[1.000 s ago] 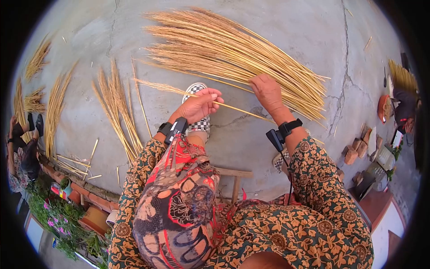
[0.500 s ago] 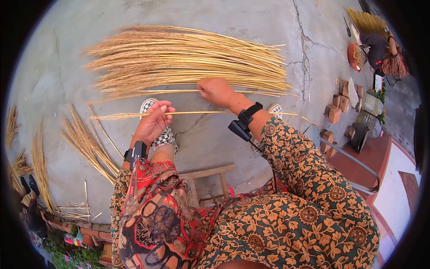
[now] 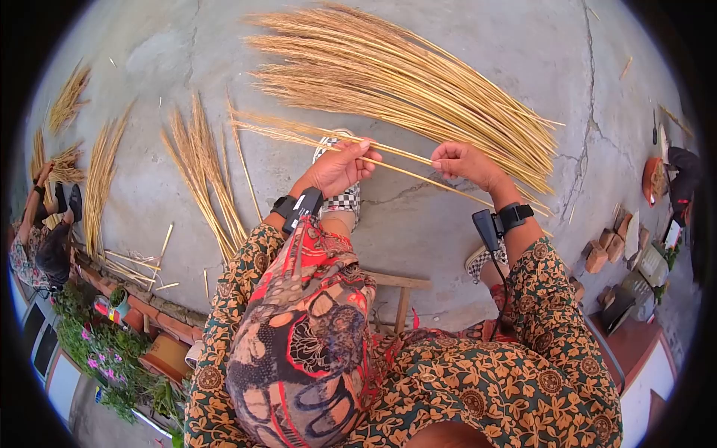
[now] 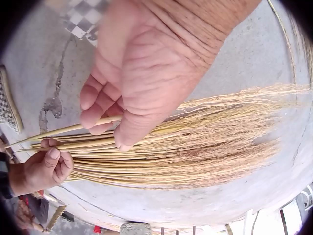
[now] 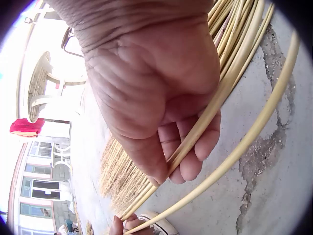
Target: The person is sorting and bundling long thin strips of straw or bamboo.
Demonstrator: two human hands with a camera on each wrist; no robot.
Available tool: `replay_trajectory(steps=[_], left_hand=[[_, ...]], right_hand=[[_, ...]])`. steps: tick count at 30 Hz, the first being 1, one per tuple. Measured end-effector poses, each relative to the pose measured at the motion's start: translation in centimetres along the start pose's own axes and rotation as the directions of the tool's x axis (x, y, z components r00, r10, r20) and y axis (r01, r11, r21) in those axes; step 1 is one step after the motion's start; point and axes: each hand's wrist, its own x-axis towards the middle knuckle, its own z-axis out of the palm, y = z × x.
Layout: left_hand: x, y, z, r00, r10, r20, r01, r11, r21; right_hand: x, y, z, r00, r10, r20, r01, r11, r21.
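Note:
My left hand (image 3: 343,168) holds two long straw-coloured broomcorn stalks between thumb and fingers, near their feathery heads. One stalk (image 5: 195,131) runs across to my right hand (image 3: 470,166), which pinches it between thumb and fingertips. The other stalk (image 5: 239,152) passes below the right hand, outside its fingers. Just beyond both hands, a broad pile of broomcorn (image 3: 388,67) lies on the concrete with its heads toward the left. In the left wrist view, the pile lies behind the left hand (image 4: 146,83).
Smaller broomcorn bunches (image 3: 198,179) and cut pieces lie at left, near a brick-edged flower bed (image 3: 112,351). A wooden stool (image 3: 399,282) stands between the legs. Loose bricks (image 3: 597,257) lie at right. Other people sit at the far left (image 3: 37,246) and far right (image 3: 680,175).
The right hand has left the pile's near edge and drawn a second stalk back beside the first. The left hand now holds both. The head view has swung back left.

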Motion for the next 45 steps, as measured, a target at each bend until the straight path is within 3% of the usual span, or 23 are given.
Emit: replay_trajectory(steps=[4,7,9,11,14,17,20,24,29,32,35,38,45], left_hand=[[0.1,0.0,0.1,1.000,0.009,0.005,-0.009,0.999,0.047],[0.0,0.0,-0.1,1.000,-0.016,0.005,0.015,0.997,0.081],[0.1,0.0,-0.4,0.999,-0.015,0.041,0.012,0.997,0.070],[0.0,-0.1,-0.2,0.999,-0.005,0.041,0.001,0.996,0.090],[0.0,0.0,0.0,0.998,0.005,0.065,-0.011,0.995,0.098],[0.0,0.1,0.1,0.998,0.000,0.061,-0.005,0.996,0.091],[-0.1,0.1,0.0,0.999,-0.012,0.046,0.009,0.998,0.065],[0.1,0.2,0.4,0.997,-0.026,0.070,0.022,0.998,0.062],[0.2,0.4,0.6,0.999,-0.037,-0.022,0.039,0.991,0.126],[0.3,0.4,0.5,0.998,-0.040,-0.040,0.045,0.992,0.118],[0.2,0.4,0.5,0.999,-0.038,-0.030,0.041,0.994,0.106],[0.0,0.3,0.5,0.999,-0.029,-0.029,0.032,0.994,0.102],[-0.1,0.3,0.6,0.998,-0.005,0.055,0.002,0.999,0.051]], right_hand=[[0.6,1.0,0.2,0.998,-0.022,0.053,0.019,0.998,0.054],[1.0,1.3,-0.5,0.966,-0.107,-0.237,0.123,0.991,0.052],[1.2,1.1,-0.1,0.949,-0.194,-0.250,0.129,0.959,-0.253],[1.7,0.6,0.3,0.888,-0.360,-0.287,0.173,0.839,-0.516],[2.8,-1.6,1.5,0.660,-0.694,-0.286,0.213,0.538,-0.815],[4.4,-0.5,2.5,0.576,-0.791,-0.207,0.142,0.347,-0.927],[3.3,0.6,4.1,0.676,-0.730,-0.103,0.166,0.287,-0.943],[2.1,1.7,4.8,0.689,-0.723,-0.053,0.213,0.272,-0.938],[2.3,1.9,3.9,0.709,-0.704,0.027,0.345,0.313,-0.885],[2.8,0.3,3.1,0.708,-0.684,-0.174,0.244,0.469,-0.849],[4.3,-1.0,1.7,0.651,-0.698,-0.297,0.120,0.482,-0.868],[4.8,-1.0,1.8,0.596,-0.733,-0.327,0.056,0.445,-0.894],[6.0,0.8,1.3,0.617,-0.686,-0.386,-0.077,0.435,-0.897]])
